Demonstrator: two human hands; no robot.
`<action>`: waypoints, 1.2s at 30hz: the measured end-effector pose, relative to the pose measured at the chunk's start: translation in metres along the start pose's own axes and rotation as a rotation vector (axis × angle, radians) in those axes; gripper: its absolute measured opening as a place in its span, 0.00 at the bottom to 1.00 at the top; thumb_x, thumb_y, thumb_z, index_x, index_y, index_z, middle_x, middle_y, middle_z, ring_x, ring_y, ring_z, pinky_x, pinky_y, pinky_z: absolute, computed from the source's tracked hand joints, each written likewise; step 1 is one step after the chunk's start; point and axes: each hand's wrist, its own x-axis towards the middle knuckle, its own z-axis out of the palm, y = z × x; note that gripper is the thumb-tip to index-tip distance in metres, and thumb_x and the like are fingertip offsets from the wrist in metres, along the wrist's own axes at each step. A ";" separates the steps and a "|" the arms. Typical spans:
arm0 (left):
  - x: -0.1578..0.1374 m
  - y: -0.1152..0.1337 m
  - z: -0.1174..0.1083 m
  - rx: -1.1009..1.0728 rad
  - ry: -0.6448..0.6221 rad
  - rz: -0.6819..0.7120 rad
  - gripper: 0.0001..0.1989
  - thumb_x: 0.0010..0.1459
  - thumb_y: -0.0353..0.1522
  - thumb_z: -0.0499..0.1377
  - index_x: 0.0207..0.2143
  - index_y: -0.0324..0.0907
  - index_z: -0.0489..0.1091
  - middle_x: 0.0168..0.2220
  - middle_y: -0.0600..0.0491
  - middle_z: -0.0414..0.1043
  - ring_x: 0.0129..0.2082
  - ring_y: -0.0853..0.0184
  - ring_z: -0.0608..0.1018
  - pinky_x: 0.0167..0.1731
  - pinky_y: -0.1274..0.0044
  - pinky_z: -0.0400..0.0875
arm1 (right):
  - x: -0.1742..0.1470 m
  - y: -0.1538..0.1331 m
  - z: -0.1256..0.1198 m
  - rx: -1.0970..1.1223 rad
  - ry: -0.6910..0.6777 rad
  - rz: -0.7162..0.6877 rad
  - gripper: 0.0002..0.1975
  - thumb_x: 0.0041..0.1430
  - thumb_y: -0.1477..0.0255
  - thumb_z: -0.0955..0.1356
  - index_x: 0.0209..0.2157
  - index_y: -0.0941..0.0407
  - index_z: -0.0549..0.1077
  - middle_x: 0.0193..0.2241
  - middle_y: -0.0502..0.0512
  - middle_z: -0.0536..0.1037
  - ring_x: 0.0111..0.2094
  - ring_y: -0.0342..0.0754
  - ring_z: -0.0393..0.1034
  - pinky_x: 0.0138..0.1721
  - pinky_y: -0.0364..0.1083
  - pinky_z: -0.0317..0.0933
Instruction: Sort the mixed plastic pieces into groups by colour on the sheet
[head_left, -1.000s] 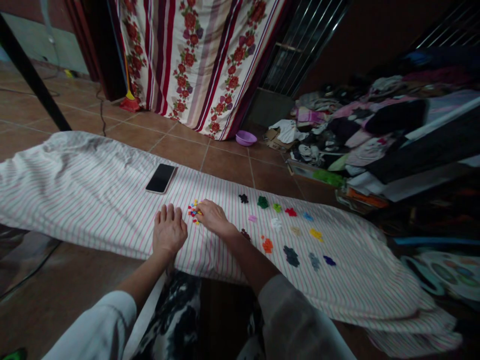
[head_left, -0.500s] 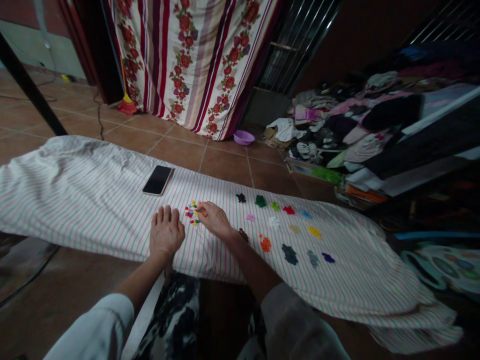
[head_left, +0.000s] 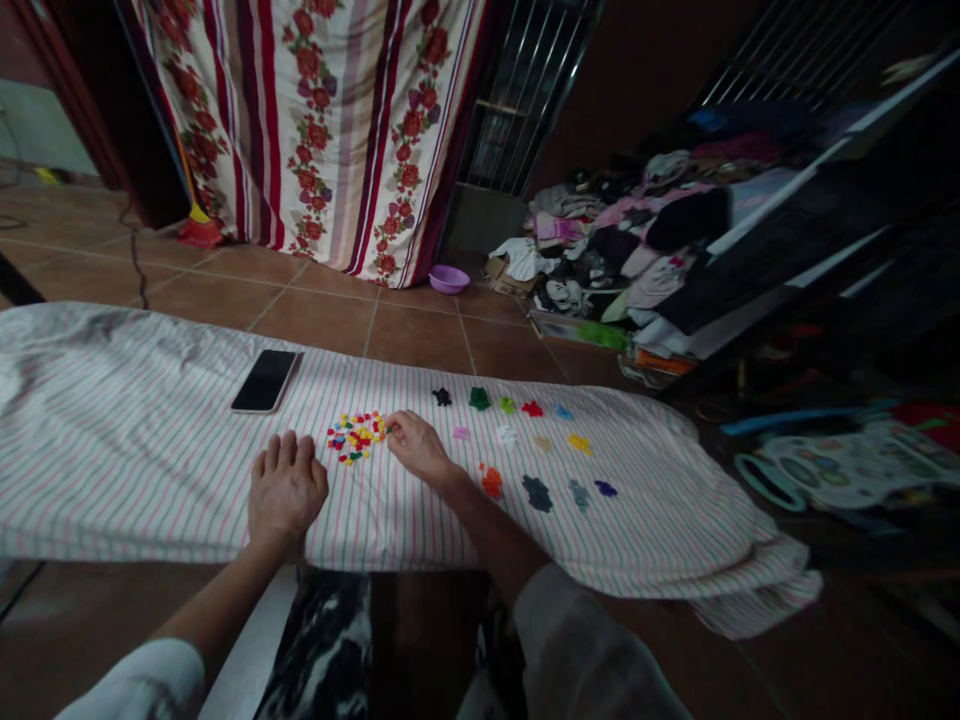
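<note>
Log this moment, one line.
left hand: flat on white striped cloth; right hand: beside small multicoloured pieces, hold unclear; black-screened phone: beyond left hand

**Single view, head-mounted**

Camera worn on the person's head; faces forward and down, over the sleeves (head_left: pixel 574 635) (nearest the lens). Mid-range: left hand (head_left: pixel 287 487), right hand (head_left: pixel 418 446), cloth-covered desk (head_left: pixel 405 515). Farthest: floral curtain (head_left: pixel 349 130), top of view.

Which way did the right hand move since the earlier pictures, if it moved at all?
Yes. Judged against the phone lying on the cloth, the right hand has moved to the right, away from it and closer to the black pieces.
</note>
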 end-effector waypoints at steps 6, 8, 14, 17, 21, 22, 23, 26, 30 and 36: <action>0.000 0.003 -0.006 0.013 -0.030 -0.012 0.25 0.64 0.34 0.44 0.56 0.34 0.69 0.61 0.37 0.67 0.63 0.47 0.66 0.60 0.59 0.60 | -0.010 0.020 -0.018 -0.024 0.079 0.054 0.12 0.55 0.81 0.64 0.39 0.54 0.73 0.37 0.52 0.75 0.38 0.45 0.70 0.43 0.44 0.63; 0.000 0.004 -0.008 0.008 -0.033 -0.010 0.25 0.64 0.34 0.43 0.56 0.34 0.69 0.61 0.37 0.67 0.63 0.48 0.66 0.60 0.59 0.59 | -0.013 0.030 -0.025 -0.035 0.117 0.080 0.12 0.55 0.81 0.64 0.38 0.54 0.74 0.37 0.52 0.76 0.38 0.45 0.70 0.43 0.44 0.63; 0.001 0.003 -0.008 -0.029 -0.043 -0.015 0.26 0.63 0.35 0.43 0.56 0.33 0.69 0.61 0.35 0.67 0.63 0.47 0.66 0.60 0.57 0.59 | -0.019 0.065 -0.054 -0.115 0.204 0.274 0.13 0.57 0.79 0.63 0.40 0.55 0.76 0.35 0.53 0.78 0.36 0.46 0.71 0.41 0.43 0.62; 0.001 0.003 -0.007 -0.016 -0.049 -0.011 0.26 0.63 0.35 0.43 0.56 0.34 0.68 0.61 0.35 0.67 0.63 0.46 0.66 0.60 0.57 0.59 | -0.021 0.083 -0.074 -0.224 0.220 0.407 0.14 0.58 0.80 0.63 0.43 0.57 0.76 0.38 0.56 0.79 0.40 0.47 0.72 0.43 0.44 0.62; 0.000 0.002 -0.005 0.011 -0.043 -0.003 0.26 0.64 0.35 0.42 0.57 0.33 0.68 0.61 0.36 0.67 0.63 0.46 0.66 0.60 0.58 0.59 | -0.023 0.101 -0.094 -0.340 0.164 0.513 0.15 0.59 0.82 0.63 0.45 0.58 0.75 0.42 0.59 0.80 0.45 0.48 0.73 0.46 0.44 0.61; 0.000 0.002 -0.004 0.016 -0.039 0.000 0.26 0.64 0.35 0.42 0.57 0.33 0.68 0.61 0.36 0.67 0.63 0.46 0.66 0.60 0.58 0.59 | -0.023 0.103 -0.097 -0.365 0.143 0.527 0.15 0.60 0.82 0.63 0.46 0.59 0.75 0.42 0.60 0.80 0.45 0.49 0.73 0.46 0.44 0.61; 0.000 0.002 -0.004 0.021 -0.035 0.001 0.26 0.64 0.35 0.42 0.56 0.33 0.69 0.61 0.36 0.67 0.63 0.47 0.66 0.60 0.58 0.60 | -0.023 0.105 -0.099 -0.389 0.125 0.538 0.15 0.60 0.82 0.63 0.46 0.59 0.75 0.43 0.60 0.80 0.46 0.49 0.73 0.46 0.44 0.60; 0.000 0.001 -0.001 0.032 -0.029 -0.001 0.26 0.63 0.35 0.42 0.56 0.34 0.69 0.60 0.36 0.68 0.63 0.48 0.66 0.60 0.59 0.60 | -0.021 0.108 -0.100 -0.446 0.076 0.551 0.15 0.60 0.82 0.63 0.46 0.58 0.75 0.43 0.60 0.80 0.45 0.49 0.73 0.44 0.44 0.60; 0.001 0.001 0.001 0.020 -0.036 -0.020 0.26 0.63 0.36 0.43 0.57 0.36 0.68 0.61 0.38 0.68 0.63 0.49 0.66 0.61 0.59 0.59 | -0.018 0.105 -0.095 -0.486 0.029 0.518 0.15 0.62 0.82 0.62 0.44 0.55 0.76 0.44 0.58 0.80 0.45 0.49 0.73 0.43 0.45 0.60; 0.001 0.002 -0.001 0.016 -0.038 -0.020 0.26 0.63 0.35 0.43 0.56 0.34 0.69 0.61 0.36 0.67 0.63 0.48 0.66 0.61 0.58 0.59 | -0.017 0.104 -0.087 -0.546 -0.009 0.494 0.14 0.65 0.80 0.61 0.43 0.55 0.76 0.44 0.60 0.79 0.45 0.50 0.72 0.43 0.46 0.59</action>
